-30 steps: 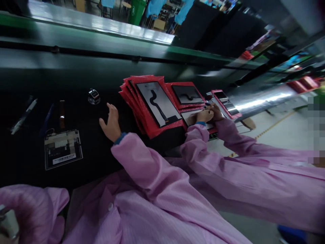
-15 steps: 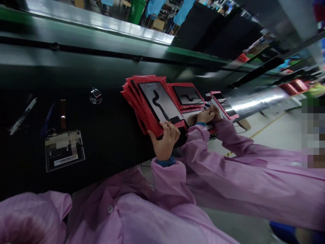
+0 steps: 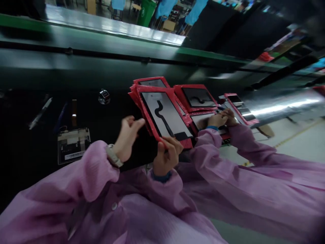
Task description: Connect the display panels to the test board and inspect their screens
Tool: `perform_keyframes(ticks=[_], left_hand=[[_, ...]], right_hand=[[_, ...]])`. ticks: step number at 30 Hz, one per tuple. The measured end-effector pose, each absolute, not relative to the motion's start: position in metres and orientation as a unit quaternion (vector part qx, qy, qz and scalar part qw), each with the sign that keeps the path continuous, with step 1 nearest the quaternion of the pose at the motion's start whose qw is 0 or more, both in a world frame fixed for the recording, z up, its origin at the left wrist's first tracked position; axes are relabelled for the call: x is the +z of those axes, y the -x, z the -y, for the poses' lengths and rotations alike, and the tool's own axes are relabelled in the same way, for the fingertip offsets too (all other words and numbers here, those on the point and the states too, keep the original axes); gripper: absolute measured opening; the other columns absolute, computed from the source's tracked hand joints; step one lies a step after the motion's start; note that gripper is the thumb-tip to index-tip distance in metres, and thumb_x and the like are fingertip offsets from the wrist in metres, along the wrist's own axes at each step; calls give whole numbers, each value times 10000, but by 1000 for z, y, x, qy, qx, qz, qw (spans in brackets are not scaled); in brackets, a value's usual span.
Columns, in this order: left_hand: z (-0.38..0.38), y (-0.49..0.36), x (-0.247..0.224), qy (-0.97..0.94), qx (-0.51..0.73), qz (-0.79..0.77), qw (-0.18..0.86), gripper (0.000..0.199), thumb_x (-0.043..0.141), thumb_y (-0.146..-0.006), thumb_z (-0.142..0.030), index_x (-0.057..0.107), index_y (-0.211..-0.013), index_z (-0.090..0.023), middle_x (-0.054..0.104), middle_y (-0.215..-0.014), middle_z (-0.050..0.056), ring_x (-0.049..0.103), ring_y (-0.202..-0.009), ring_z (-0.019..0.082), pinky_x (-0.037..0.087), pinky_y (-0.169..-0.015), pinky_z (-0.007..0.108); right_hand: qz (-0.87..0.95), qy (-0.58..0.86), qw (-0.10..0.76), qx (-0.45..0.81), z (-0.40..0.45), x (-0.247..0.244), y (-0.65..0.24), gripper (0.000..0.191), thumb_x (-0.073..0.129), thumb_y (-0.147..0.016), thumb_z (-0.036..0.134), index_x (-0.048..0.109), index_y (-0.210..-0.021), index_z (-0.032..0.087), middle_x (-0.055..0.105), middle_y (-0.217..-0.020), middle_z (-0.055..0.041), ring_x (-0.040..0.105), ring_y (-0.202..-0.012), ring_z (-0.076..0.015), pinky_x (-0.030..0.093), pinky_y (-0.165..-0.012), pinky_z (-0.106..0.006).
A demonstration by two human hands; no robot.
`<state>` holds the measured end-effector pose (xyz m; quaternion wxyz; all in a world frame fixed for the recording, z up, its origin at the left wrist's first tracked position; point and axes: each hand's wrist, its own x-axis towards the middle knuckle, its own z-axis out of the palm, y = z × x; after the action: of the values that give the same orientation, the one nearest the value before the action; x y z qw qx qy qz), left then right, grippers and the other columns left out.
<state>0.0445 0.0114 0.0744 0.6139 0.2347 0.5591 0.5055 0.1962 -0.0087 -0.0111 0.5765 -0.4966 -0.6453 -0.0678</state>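
My right hand (image 3: 167, 154) pinches the near corner of the top red sleeve (image 3: 151, 118), which bears a screen panel (image 3: 165, 113) with a black wavy flex cable. The sleeve lies askew over a stack of red sleeves (image 3: 135, 96). Left of the stack, my left hand (image 3: 127, 137), with a watch at the wrist, hovers over the black table, thumb and fingers apart and nothing between them; it is slightly blurred.
A co-worker's hands (image 3: 220, 119) work over panels on red sleeves (image 3: 196, 96) at the right. On the black table (image 3: 111, 118) lie a metal counter (image 3: 104, 97), a white pen (image 3: 40, 113), an orange strip (image 3: 74, 113) and a flat electronic module (image 3: 73, 145).
My left hand has come into view from the lower left. My right hand has closed on the top sleeve's corner, and that sleeve has shifted toward me, uncovering another panel behind it.
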Motion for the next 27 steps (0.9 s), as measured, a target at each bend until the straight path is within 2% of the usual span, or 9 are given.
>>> perform_keyframes(ticks=[2,4,6,10,15,19,21,24,27], left_hand=[[-5,-58,63,-200,445,-495,719,446,707,-895,-363,535,-1257,-170,647,-1115,93,639,-905,169,552,-830,335],[5,-67,54,-188,431,-451,759,496,806,-799,-366,579,-1192,-166,665,-1031,85,642,-845,171,556,-805,328],[17,-71,49,-172,455,-449,749,544,863,-729,-333,599,-1177,-176,681,-1011,80,657,-858,186,565,-812,327],[40,-58,46,-114,491,-453,735,584,873,-714,-333,606,-1220,-219,708,-1036,85,690,-927,227,589,-840,366],[61,-18,33,-130,485,-506,702,588,891,-685,-345,639,-1189,-176,719,-1113,111,661,-1115,283,520,-1032,450],[82,14,25,-284,465,-589,597,581,811,-770,-314,601,-1295,-182,654,-1322,110,579,-1270,270,415,-1164,442],[91,28,28,-372,427,-643,515,464,695,-867,-309,606,-1307,-190,623,-1364,109,597,-1237,255,468,-1113,420],[90,54,38,-486,349,-744,297,231,565,-940,-279,699,-1110,-199,660,-1227,102,615,-1151,259,513,-1038,417],[67,88,47,-466,313,-821,102,157,583,-951,-255,690,-1048,-194,665,-1114,71,605,-1141,250,449,-1113,441]], right_hand=[[666,480,569,-50,35,-18,-185,114,607,-958,226,707,-1008,250,691,-1007,-63,596,-1038,-249,498,-920,-471],[686,472,552,-34,58,-25,-177,132,621,-940,217,710,-1023,272,690,-1007,-68,579,-1064,-276,489,-906,-494],[706,468,531,-28,75,-31,-175,125,647,-918,230,711,-1010,286,690,-1002,-73,570,-1076,-298,480,-904,-514],[752,429,499,-38,91,-38,-176,89,635,-909,258,693,-961,301,691,-976,-68,594,-989,-297,459,-917,-548],[787,399,470,-3,98,-47,-169,164,618,-905,242,665,-1051,302,697,-1042,-80,597,-1019,-309,485,-894,-539],[798,407,441,57,95,-57,-164,238,637,-908,156,648,-1125,253,682,-1147,-99,588,-1118,-295,516,-916,-499],[809,401,422,82,90,-60,-164,202,616,-928,138,662,-1087,255,669,-1180,-92,575,-1142,-286,525,-905,-468],[818,394,406,102,83,-58,-164,162,591,-948,148,675,-1023,264,669,-1176,-73,578,-1127,-274,531,-904,-459],[821,396,391,130,78,-52,-163,155,573,-954,157,681,-994,261,678,-1161,-62,584,-1122,-263,535,-936,-469]])
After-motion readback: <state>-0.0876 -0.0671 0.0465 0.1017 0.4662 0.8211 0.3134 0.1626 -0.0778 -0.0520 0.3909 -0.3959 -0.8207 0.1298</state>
